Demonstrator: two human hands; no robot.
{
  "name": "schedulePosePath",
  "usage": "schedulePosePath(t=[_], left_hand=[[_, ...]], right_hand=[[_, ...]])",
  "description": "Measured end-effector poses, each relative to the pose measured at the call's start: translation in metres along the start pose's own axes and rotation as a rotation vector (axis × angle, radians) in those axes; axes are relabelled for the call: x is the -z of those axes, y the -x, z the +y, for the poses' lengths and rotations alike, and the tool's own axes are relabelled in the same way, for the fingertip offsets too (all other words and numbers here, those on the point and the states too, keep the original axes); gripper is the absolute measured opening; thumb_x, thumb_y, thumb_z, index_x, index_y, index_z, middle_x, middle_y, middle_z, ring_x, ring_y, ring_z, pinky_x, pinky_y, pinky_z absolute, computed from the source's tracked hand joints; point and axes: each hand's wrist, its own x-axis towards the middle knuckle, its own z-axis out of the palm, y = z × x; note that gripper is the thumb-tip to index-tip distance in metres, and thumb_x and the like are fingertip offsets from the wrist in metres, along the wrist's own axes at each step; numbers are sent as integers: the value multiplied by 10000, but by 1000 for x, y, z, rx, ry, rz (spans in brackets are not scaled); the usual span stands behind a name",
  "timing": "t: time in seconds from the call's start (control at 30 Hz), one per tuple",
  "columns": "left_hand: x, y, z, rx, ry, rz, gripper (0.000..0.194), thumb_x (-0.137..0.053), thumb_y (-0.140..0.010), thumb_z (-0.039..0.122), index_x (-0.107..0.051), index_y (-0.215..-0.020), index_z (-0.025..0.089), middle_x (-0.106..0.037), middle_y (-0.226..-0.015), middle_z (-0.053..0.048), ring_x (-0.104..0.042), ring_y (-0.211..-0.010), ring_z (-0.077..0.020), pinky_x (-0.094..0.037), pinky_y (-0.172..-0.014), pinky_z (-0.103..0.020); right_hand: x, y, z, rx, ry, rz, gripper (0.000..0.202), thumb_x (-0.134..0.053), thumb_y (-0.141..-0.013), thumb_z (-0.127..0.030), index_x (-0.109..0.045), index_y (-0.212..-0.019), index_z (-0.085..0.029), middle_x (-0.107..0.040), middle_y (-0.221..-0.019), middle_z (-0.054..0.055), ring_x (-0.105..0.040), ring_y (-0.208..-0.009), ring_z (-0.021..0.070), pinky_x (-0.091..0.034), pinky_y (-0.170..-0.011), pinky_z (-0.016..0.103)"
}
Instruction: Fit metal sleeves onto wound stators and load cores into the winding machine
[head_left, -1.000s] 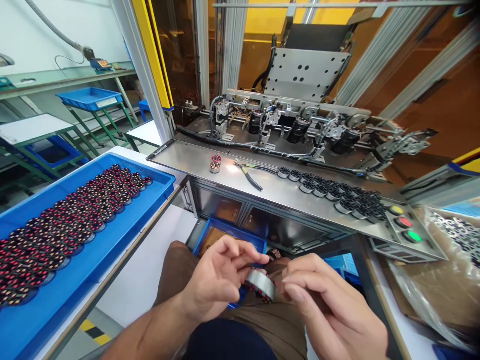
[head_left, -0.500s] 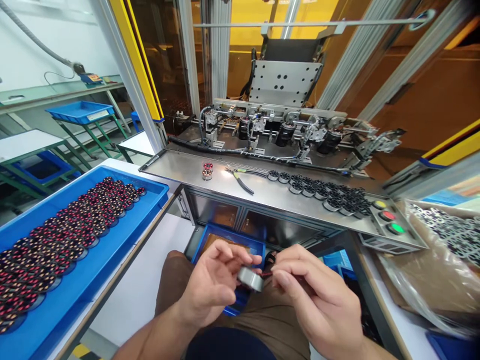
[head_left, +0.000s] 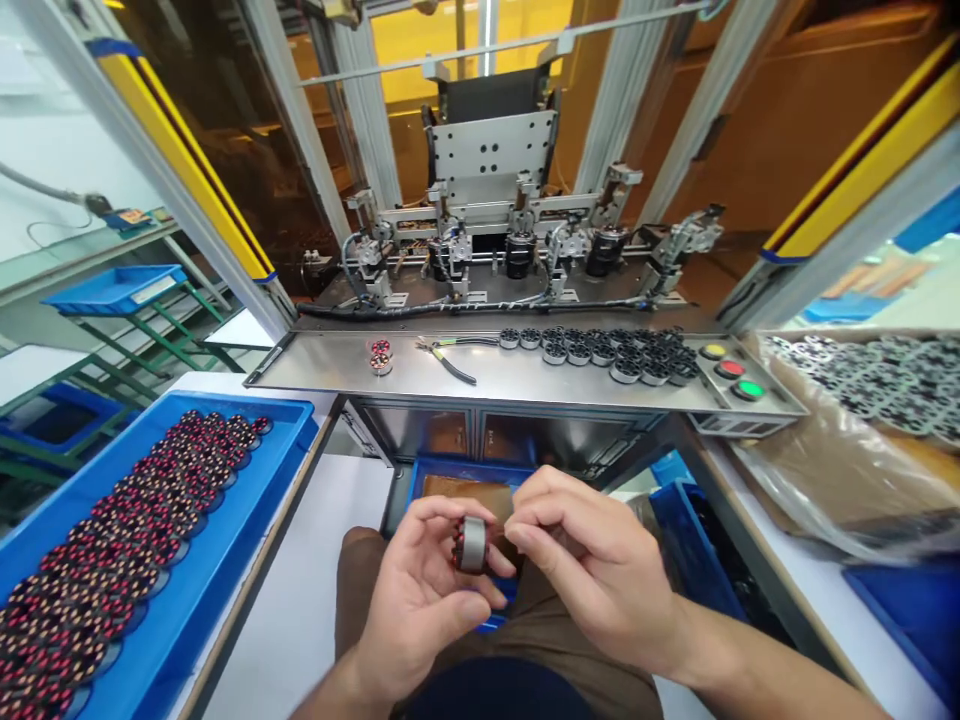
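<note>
Left hand (head_left: 412, 600) has its fingers curled around one stator (head_left: 473, 545), thumb sitting apart from it. Right hand (head_left: 600, 560) is just beside, thumb and forefinger pinched together; can't tell if there's a wire between the tips.

The stator's up over the person's lap, standing on edge: grey rim facing the camera, coil side turned left, so its axle line runs roughly sideways and its wide way goes up and down. It's a short, squat drum, smooth grey band outside, dark red windings poking out on the left.

Further out, the steel bench (head_left: 330, 375) has two loose stators (head_left: 381, 362) right by each other, one pair of pliers (head_left: 456, 371), and a bunch of black rings (head_left: 600, 350), too packed to count. Three buttons at the right end: yellow (head_left: 712, 351), red (head_left: 730, 369), green (head_left: 748, 390). One blue tray (head_left: 289, 430) on the left holds loads of wound stators (head_left: 150, 530), way too many to count.
</note>
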Motion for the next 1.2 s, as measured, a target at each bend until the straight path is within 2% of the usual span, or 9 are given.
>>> schedulePosePath(t=[0.17, 0.37, 0.47, 0.53, 0.7, 0.8, 0.97, 1.13, 1.2], left_hand=[[1, -1, -2, -76, -86, 109, 448, -840, -726, 275, -647, -1131, 267, -648, -1052, -31, -654, -988, -179, -553, -855, -249], [3, -6, -6, 22, -34, 43, 277, -774, -797, 290, -682, -1053, 240, -613, -1024, -37, -655, -841, -162, -563, -688, -254], [3, -10, -7, -105, -80, 90, 256, -801, -766, 191, -685, -993, 218, -608, -1028, -35, -639, -904, -140, -534, -799, -243], [5, -14, -7, -169, -89, 111, 262, -804, -752, 130, -679, -962, 223, -599, -1094, -32, -647, -949, -140, -519, -868, -262], [11, -19, -4, -185, -27, 71, 266, -801, -748, 87, -669, -925, 235, -610, -1184, -30, -671, -1057, -184, -517, -918, -297], [12, -20, 0, -161, 14, 38, 250, -813, -742, 98, -673, -902, 231, -648, -1156, -28, -678, -1075, -190, -522, -921, -290], [12, -20, 6, -164, 35, 23, 257, -819, -727, 79, -687, -889, 231, -652, -1145, -21, -699, -1046, -188, -554, -884, -283], [11, -16, 6, -161, 3, -37, 258, -800, -741, 72, -699, -895, 252, -642, -1139, -34, -694, -1055, -210, -572, -697, -201], [14, -15, 4, -171, -54, -79, 287, -802, -742, 84, -703, -933, 275, -640, -1171, -40, -678, -1092, -216, -576, -763, -233]], right_hand=[[-2, -3, 5, 58, -55, 20, 149, -572, -933, -106, -640, -806, -143, -616, -715, 32, -576, -669, 113, -496, -604, 229], [1, -2, 7, 82, -33, 17, 136, -570, -918, -72, -649, -839, -150, -616, -727, 34, -580, -670, 122, -494, -597, 237], [-4, 4, 3, 3, -6, 112, 128, -590, -897, -56, -648, -845, -159, -602, -732, 22, -570, -669, 115, -468, -594, 226], [-11, 10, 0, -117, -43, 159, 136, -599, -905, -90, -644, -802, -167, -584, -715, 11, -555, -658, 108, -448, -592, 219], [-36, 28, 4, -557, -516, 68, 302, -644, -917, -335, -608, -666, -171, -541, -654, 0, -507, -613, 105, -425, -563, 213], [-47, 37, 10, -713, -778, 52, 336, -694, -877, -415, -609, -668, -167, -554, -639, 0, -503, -614, 104, -433, -590, 219], [-48, 38, 11, -741, -978, 46, 313, -731, -843, -440, -682, -728, -153, -591, -677, 21, -523, -628, 109, -443, -591, 219], [-49, 28, 6, -639, -1220, -73, 382, -571, -928, -518, -748, -980, -182, -665, -915, 91, -590, -846, 189, -503, -787, 315], [-51, 27, 8, -616, -1247, -113, 330, -600, -917, -488, -744, -979, -198, -673, -907, 86, -605, -849, 196, -504, -794, 322]])
